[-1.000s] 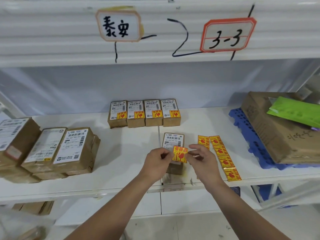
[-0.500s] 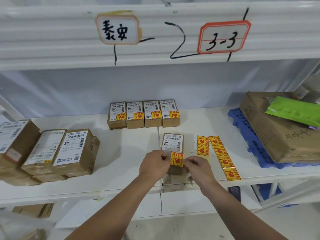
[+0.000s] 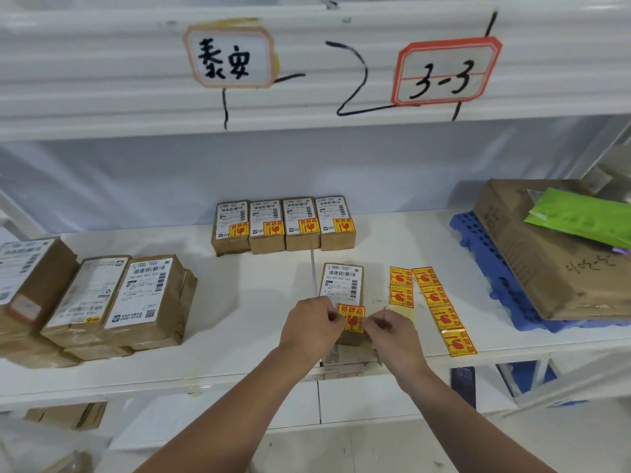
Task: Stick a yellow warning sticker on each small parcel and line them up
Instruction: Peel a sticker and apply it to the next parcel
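Observation:
A small brown parcel with a white label lies on the white shelf near its front edge. My left hand and my right hand pinch the two sides of a yellow warning sticker held over the parcel's near end. Whether the sticker touches the parcel I cannot tell. A row of several small parcels, each with a yellow sticker, stands at the back of the shelf. Strips of loose yellow stickers lie just right of the parcel.
Larger brown parcels are stacked at the left of the shelf. At the right a big cardboard box with a green bag on it rests on a blue plastic pallet. An upper shelf beam carries handwritten signs.
Both hands have lowered the sticker toward the near end of the parcel. The parcel and the sticker strips have stayed in place.

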